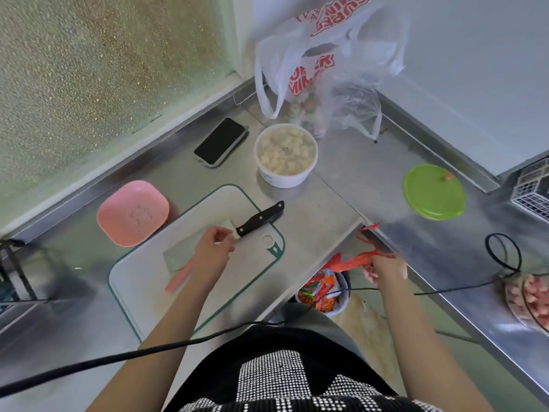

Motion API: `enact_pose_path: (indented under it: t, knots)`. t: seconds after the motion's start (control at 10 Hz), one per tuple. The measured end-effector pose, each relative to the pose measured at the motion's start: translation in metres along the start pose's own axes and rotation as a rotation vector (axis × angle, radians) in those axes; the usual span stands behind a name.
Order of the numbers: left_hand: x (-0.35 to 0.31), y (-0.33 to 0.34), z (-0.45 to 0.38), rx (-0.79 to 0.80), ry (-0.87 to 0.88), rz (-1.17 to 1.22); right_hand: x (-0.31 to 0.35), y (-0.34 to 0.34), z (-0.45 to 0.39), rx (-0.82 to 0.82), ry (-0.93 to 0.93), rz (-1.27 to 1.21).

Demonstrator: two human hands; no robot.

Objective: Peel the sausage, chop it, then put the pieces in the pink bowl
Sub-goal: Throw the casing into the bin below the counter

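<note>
A peeled pink sausage (179,277) lies on the white cutting board (142,281), beside the wide blade of a cleaver (178,257) with a black handle. My left hand (212,251) hovers over the blade near the handle, fingers loosely curled, holding nothing that I can see. My right hand (383,267) is off the counter's edge, pinching the red sausage casing (353,263) above a small bin (323,295) full of wrappers. The empty pink bowl (133,212) sits to the left of the board.
A white tub of dumplings (285,154) and a phone (221,141) stand behind the board, with plastic bags (320,69) in the corner. A green lid (434,191) and a dish of pink pieces (531,295) sit on the right counter. A black cable (118,356) crosses the front.
</note>
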State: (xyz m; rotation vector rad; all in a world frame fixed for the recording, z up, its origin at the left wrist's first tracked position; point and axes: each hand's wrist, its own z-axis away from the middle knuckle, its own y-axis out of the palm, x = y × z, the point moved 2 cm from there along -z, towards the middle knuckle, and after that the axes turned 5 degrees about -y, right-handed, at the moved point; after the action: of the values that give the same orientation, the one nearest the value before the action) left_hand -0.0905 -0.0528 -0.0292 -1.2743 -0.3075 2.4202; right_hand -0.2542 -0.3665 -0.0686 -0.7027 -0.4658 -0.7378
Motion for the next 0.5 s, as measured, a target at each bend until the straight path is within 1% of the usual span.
enact_pose_path:
  t: [0.1, 0.2, 0.3, 0.4, 0.5]
  knots:
    - [0.003, -0.008, -0.001, -0.035, -0.030, -0.006, -0.012, 0.008, -0.004, 0.095, 0.033, -0.005]
    - [0.006, -0.016, 0.000, -0.067, -0.065, -0.001, -0.027, 0.012, -0.012, 0.145, 0.014, -0.011]
    - [0.008, -0.024, 0.003, -0.078, -0.082, -0.010, -0.037, 0.014, -0.022, 0.132, 0.042, -0.011]
    - [0.010, -0.032, 0.003, -0.087, -0.083, -0.045, -0.047, 0.020, -0.036, 0.145, 0.112, -0.030]
    - [0.010, -0.036, 0.004, -0.082, -0.077, -0.073, -0.074, 0.032, -0.078, 0.230, 0.117, 0.476]
